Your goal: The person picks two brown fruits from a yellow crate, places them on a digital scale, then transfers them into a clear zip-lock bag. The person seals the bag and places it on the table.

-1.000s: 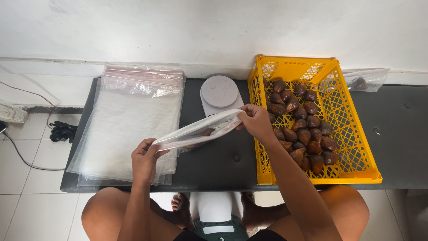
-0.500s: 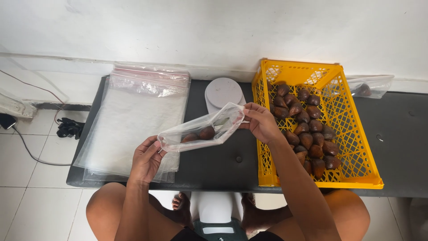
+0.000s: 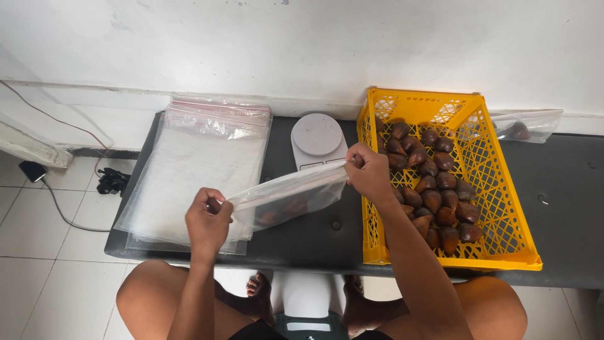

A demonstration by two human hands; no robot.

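Far to the left of both grips, a stack of clear, flat plastic zip bags [image 3: 201,173] lies on the dark padded bench [image 3: 566,189], its near edge just under and beside the left hand [image 3: 207,223], probably kept there so a fresh one is within easy reach. That left hand is closed, pinching 1 end of the top edge of a clear plastic zip bag [image 3: 286,198] that is stretched taut in the air above the bench. Through the film, below and between the 2 grips, a few brown scaly fruits show dimly; their count cannot be told. Just beyond the bag, behind the right-hand grip, sits a small white kitchen scale with a round platform [image 3: 318,138], nothing resting on it. The right hand [image 3: 371,173] is closed on the opposite end of the bag's top edge, so the 2 pinches pull the mouth into a straight line, which looks like the hold one uses to press a zip seal. Touching the right wrist's far side is a yellow lattice plastic crate [image 3: 503,208] holding many brown scaly fruits [image 3: 434,189], and well beyond it another small clear bag [image 3: 525,126] with 1 dark fruit.
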